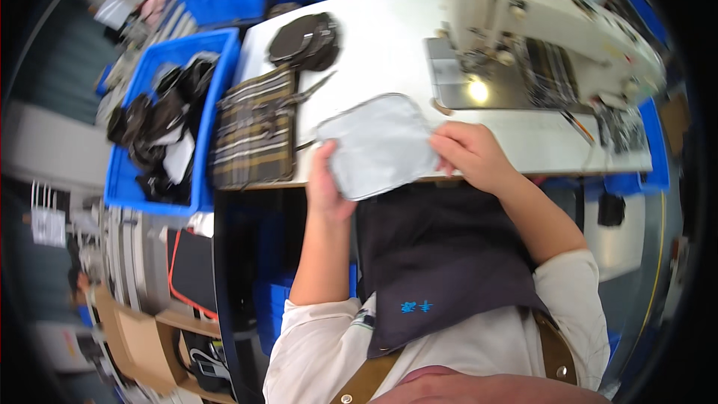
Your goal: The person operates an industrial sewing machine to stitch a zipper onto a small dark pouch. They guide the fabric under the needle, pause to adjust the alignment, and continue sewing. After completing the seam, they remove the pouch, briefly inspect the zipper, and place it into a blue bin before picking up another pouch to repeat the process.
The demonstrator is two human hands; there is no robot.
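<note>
A light grey rounded-square fabric panel (378,146) with a dark edge is held between my hands over the front edge of the white tabletop (374,30). My left hand (329,179) grips its left side, the thumb along the edge. My right hand (467,153) pinches the right side, fingers curled behind it. To the left of the panel lies a stack of striped brown, olive and white fabric pieces (254,135) with straps on top. Dark, glossy rounded pieces (299,45) sit behind that stack.
A white sewing machine (583,60) with a lit metal plate stands at the back right, clear bagged items (621,131) beside it. A blue bin (120,172) of dark pieces is at the left, more blue bins (217,0) behind. An open cardboard box (123,337) is lower left.
</note>
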